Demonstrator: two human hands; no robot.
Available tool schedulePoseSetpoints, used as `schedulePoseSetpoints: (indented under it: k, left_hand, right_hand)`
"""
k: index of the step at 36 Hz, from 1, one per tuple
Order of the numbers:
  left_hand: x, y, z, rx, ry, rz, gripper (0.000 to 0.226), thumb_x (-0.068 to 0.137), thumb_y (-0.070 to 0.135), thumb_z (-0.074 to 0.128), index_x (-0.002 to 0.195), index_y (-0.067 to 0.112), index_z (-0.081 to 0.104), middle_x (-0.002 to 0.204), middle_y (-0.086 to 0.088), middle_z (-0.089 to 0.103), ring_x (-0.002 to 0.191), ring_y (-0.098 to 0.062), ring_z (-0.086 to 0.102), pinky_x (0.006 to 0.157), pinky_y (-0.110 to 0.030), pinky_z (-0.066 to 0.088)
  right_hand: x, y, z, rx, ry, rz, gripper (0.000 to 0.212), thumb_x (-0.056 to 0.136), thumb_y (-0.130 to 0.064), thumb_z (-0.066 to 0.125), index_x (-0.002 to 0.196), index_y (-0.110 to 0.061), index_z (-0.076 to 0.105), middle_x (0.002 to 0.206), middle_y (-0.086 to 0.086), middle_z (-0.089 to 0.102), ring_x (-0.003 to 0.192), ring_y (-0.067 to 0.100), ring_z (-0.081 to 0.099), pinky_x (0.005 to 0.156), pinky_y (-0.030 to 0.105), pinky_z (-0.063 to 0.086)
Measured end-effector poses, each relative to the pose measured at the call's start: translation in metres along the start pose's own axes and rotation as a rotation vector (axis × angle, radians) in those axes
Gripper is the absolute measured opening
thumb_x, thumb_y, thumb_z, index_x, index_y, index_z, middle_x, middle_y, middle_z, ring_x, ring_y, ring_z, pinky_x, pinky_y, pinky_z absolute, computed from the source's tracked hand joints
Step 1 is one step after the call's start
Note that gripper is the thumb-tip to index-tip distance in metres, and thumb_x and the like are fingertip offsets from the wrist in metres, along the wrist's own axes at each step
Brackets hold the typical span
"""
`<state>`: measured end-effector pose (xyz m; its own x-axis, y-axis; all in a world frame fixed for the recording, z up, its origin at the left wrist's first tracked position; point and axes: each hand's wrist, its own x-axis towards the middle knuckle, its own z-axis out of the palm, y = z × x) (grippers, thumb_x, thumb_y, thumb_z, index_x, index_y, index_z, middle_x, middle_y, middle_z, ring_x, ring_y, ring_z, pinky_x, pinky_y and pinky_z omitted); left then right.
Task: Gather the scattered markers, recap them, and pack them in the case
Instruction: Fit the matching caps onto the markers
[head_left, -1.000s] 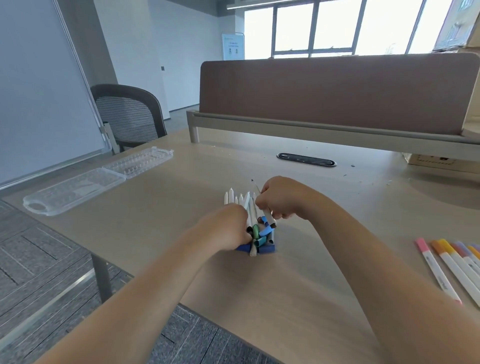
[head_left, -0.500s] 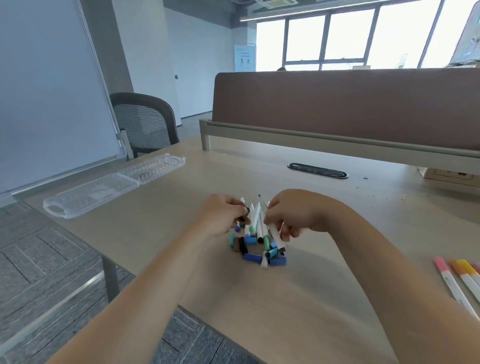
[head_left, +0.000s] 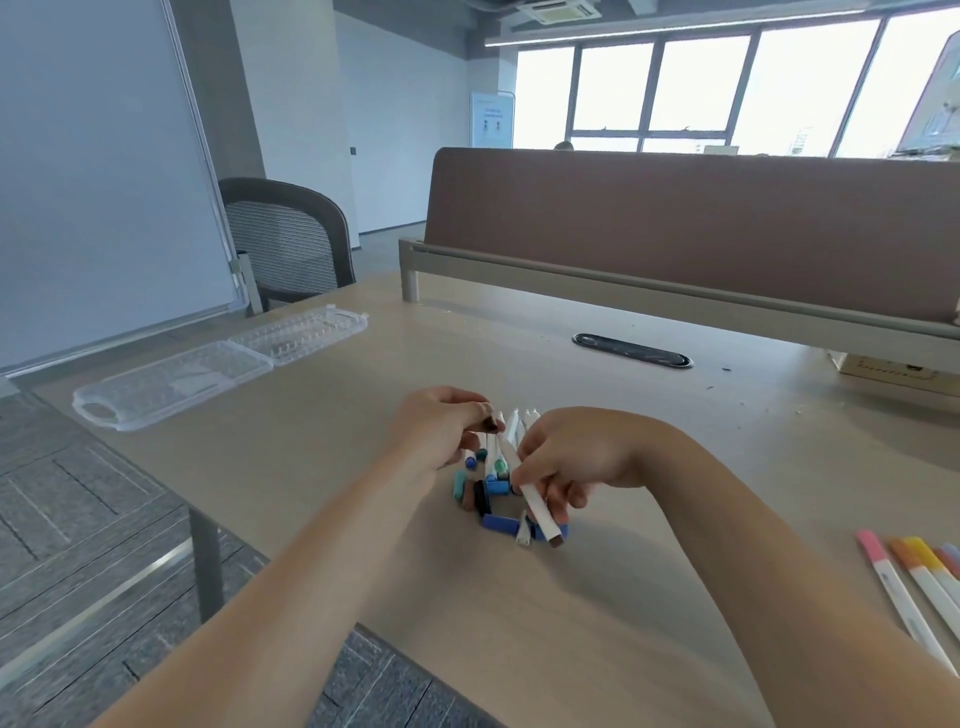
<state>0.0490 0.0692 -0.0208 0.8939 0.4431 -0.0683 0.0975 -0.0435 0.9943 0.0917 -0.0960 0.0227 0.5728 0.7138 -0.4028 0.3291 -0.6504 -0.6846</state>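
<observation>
A pile of white markers and loose caps (head_left: 491, 491) in blue, teal, brown and black lies at the middle of the desk. My right hand (head_left: 569, 462) grips one white marker (head_left: 537, 512) with a brown end, held slanted above the pile. My left hand (head_left: 441, 434) pinches a small dark cap (head_left: 490, 425) close to that marker's upper tip. The clear plastic case (head_left: 171, 382) lies open at the desk's far left, away from both hands.
Several capped markers (head_left: 914, 587) in pink, orange and yellow lie at the right edge. A cable slot (head_left: 631, 351) and a brown divider panel (head_left: 701, 228) are behind the pile. A mesh chair (head_left: 291, 234) and whiteboard (head_left: 98, 171) stand at left.
My right hand has lifted one marker out of the pile and drawn it toward me. My left hand has risen from the pile pinching a dark cap. The camera has tilted upward.
</observation>
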Motion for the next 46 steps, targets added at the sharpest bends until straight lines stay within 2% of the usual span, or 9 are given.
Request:
schedulePoseSetpoints:
  k: [12, 21, 24, 28, 32, 35, 38, 42, 46]
  left_hand:
    - [0.001, -0.003, 0.003, 0.075, 0.029, 0.070, 0.012, 0.080, 0.021, 0.073, 0.081, 0.014, 0.064, 0.081, -0.010, 0.075, 0.058, -0.019, 0.060, 0.052, -0.025, 0.038]
    - [-0.005, 0.010, 0.014, 0.144, 0.054, 0.150, 0.006, 0.087, 0.019, 0.067, 0.086, 0.013, 0.067, 0.072, -0.007, 0.074, 0.062, -0.019, 0.064, 0.055, -0.033, 0.046]
    - [-0.006, 0.011, 0.019, 0.173, -0.023, 0.147, 0.013, 0.090, 0.017, 0.062, 0.100, 0.020, 0.070, 0.081, 0.000, 0.076, 0.066, -0.015, 0.070, 0.059, -0.032, 0.046]
    - [-0.009, 0.006, 0.027, 0.258, -0.036, 0.151, 0.034, 0.090, 0.016, 0.060, 0.122, 0.025, 0.059, 0.092, -0.004, 0.071, 0.056, -0.006, 0.063, 0.048, -0.021, 0.041]
    - [-0.011, 0.001, 0.036, 0.325, -0.068, 0.185, 0.016, 0.091, 0.014, 0.056, 0.099, 0.023, 0.067, 0.090, -0.002, 0.071, 0.055, -0.006, 0.059, 0.052, -0.022, 0.047]
    - [-0.012, -0.001, 0.040, 0.336, -0.087, 0.189, 0.016, 0.092, 0.013, 0.055, 0.092, 0.021, 0.069, 0.083, 0.001, 0.073, 0.055, -0.010, 0.057, 0.057, -0.025, 0.049]
    - [-0.014, -0.001, 0.041, 0.343, -0.105, 0.195, 0.017, 0.093, 0.012, 0.053, 0.093, 0.018, 0.069, 0.081, 0.001, 0.073, 0.050, -0.009, 0.052, 0.046, -0.015, 0.041]
    - [-0.014, 0.000, 0.039, 0.335, -0.112, 0.199, 0.018, 0.094, 0.012, 0.053, 0.086, 0.022, 0.066, 0.080, 0.001, 0.072, 0.050, -0.010, 0.051, 0.041, -0.015, 0.037]
    - [-0.015, 0.002, 0.034, 0.327, -0.116, 0.201, 0.016, 0.095, 0.010, 0.053, 0.092, 0.015, 0.068, 0.080, -0.002, 0.070, 0.053, -0.013, 0.050, 0.037, -0.012, 0.035]
  right_hand:
    - [0.002, 0.001, -0.001, 0.011, 0.160, -0.077, 0.022, 0.095, -0.015, 0.058, 0.090, 0.004, 0.066, 0.062, 0.009, 0.058, 0.049, 0.013, 0.052, 0.048, 0.020, 0.041]
    - [0.001, 0.002, -0.005, -0.140, 0.277, -0.086, 0.028, 0.094, -0.022, 0.059, 0.088, 0.005, 0.068, 0.063, 0.008, 0.062, 0.054, 0.015, 0.051, 0.061, 0.028, 0.044]
    - [-0.003, 0.005, -0.013, -0.202, 0.310, -0.036, 0.028, 0.095, -0.024, 0.058, 0.089, 0.001, 0.070, 0.068, 0.012, 0.067, 0.056, 0.016, 0.054, 0.061, 0.027, 0.045]
    - [-0.004, 0.019, -0.028, -0.353, 0.407, 0.106, 0.036, 0.097, -0.029, 0.057, 0.084, 0.001, 0.071, 0.065, 0.006, 0.064, 0.054, 0.014, 0.054, 0.061, 0.024, 0.044]
    - [0.005, 0.035, -0.034, -0.491, 0.332, 0.314, 0.038, 0.097, -0.029, 0.053, 0.066, -0.009, 0.062, 0.069, 0.007, 0.064, 0.056, 0.016, 0.053, 0.073, 0.027, 0.045]
    - [0.015, 0.046, -0.032, -0.497, 0.370, 0.409, 0.035, 0.092, -0.021, 0.058, 0.059, -0.010, 0.057, 0.040, -0.002, 0.057, 0.050, 0.014, 0.053, 0.065, 0.027, 0.047]
    - [0.020, 0.052, -0.029, -0.560, 0.404, 0.471, 0.036, 0.088, -0.018, 0.057, 0.053, -0.011, 0.055, 0.026, -0.004, 0.046, 0.049, 0.015, 0.052, 0.064, 0.027, 0.046]
    - [0.024, 0.052, -0.026, -0.555, 0.420, 0.517, 0.025, 0.086, -0.016, 0.060, 0.063, -0.008, 0.055, 0.057, 0.004, 0.059, 0.060, 0.020, 0.057, 0.074, 0.030, 0.052]
    - [0.026, 0.052, -0.026, -0.512, 0.526, 0.477, 0.020, 0.088, -0.014, 0.058, 0.071, -0.010, 0.049, 0.073, 0.005, 0.054, 0.068, 0.022, 0.054, 0.063, 0.028, 0.045]
